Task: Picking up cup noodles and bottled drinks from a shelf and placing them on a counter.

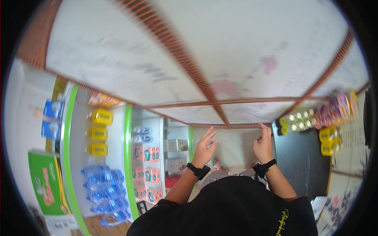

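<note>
My left hand [205, 150] is raised over the floor with its fingers loosely spread and nothing in it. Level with it, my right hand [262, 145] is also bare, its fingers partly curled and apart. Neither hand touches anything. Each wrist wears a black band with a small dark device. Beyond the hands stands a folding screen [180, 101] with white panels, brown woven frames and pink flower prints. To the right of my right hand is a black-topped table [298, 162]. Left of my left hand are white shelves with green edges [128, 159].
The shelves hold blue-tinted plastic bottles [106, 184], yellow bottles [99, 134], pink packs [151, 155] and boxes [177, 145]. A green carton [47, 183] stands far left. On the table are small packaged cans [296, 124], purple packages [330, 110] and yellow containers [330, 140].
</note>
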Available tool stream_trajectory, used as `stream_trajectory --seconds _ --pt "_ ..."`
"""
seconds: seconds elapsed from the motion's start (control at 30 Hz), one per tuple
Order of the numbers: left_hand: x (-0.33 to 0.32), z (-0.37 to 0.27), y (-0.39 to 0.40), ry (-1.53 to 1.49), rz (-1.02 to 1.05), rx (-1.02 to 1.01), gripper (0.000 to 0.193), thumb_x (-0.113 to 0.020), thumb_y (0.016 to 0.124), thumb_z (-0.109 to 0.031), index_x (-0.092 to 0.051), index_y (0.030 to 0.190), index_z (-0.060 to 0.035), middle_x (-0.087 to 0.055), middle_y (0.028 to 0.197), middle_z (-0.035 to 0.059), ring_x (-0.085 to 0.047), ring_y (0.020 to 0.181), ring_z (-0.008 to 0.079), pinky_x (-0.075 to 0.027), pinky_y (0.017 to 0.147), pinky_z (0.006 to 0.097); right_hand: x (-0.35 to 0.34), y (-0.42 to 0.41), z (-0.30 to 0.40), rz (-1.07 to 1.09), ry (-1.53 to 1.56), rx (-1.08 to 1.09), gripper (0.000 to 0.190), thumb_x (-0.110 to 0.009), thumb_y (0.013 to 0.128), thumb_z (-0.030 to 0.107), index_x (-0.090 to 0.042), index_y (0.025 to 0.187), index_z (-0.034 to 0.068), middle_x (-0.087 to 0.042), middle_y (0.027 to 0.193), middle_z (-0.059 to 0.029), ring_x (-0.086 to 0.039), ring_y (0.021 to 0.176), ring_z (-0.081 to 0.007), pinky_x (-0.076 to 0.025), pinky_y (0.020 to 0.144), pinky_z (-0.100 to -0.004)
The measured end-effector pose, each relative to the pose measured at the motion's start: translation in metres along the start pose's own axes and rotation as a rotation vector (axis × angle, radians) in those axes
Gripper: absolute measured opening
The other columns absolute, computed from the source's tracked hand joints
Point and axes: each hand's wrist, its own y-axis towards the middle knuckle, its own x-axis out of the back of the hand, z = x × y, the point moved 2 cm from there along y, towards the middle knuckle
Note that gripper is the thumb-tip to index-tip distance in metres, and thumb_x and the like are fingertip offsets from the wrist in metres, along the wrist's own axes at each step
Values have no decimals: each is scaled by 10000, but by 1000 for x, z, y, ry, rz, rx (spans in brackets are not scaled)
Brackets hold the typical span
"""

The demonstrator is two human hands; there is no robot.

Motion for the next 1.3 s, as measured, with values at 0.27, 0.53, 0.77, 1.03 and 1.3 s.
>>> stream_trajectory --seconds 0.27,0.53,0.77,1.03,1.3 --pt "135 59 -90 -93 -326 85 440 -657 1026 -22 -615 1463 -31 -489 1638 133 -600 1401 260 -560 1042 355 -127 -3 98 280 119 116 820 -530 699 -182 -578 1474 80 -617 1254 -89 -526 726 -117 -469 670 -262" --pt "208 80 -156 -149 -664 139 387 -662 1029 -45 -643 1415 -58 -605 1517 108 -664 1291 233 -574 985 322 -234 -24 156 590 193 194 762 -540 659 -171 -658 1374 63 -672 1156 -33 -450 640 -52 -390 572 -221" --pt "252 70 -173 -189 -905 196 318 -680 1058 -110 -675 1372 -61 -677 1388 81 -696 1176 200 -564 953 313 -309 -11 163 856 360 205 467 -542 843 -121 -736 1234 45 -730 999 -35 -509 670 -69 -428 597 -254" --pt "357 22 -97 -65 -1047 91 419 -655 1037 -37 -583 1444 30 -644 1426 163 -669 1265 221 -551 1039 349 -370 12 203 1090 331 92 356 -478 973 -108 -709 1222 0 -705 1042 -49 -664 952 -98 -532 801 -254" --pt "471 47 9 64 -1267 148 754 -817 942 -114 -399 1545 57 -494 1545 220 -544 1407 308 -477 1146 417 -426 61 244 1197 414 135 348 -509 992 -97 -711 1244 33 -692 1066 -25 -675 990 -106 -523 733 -240"
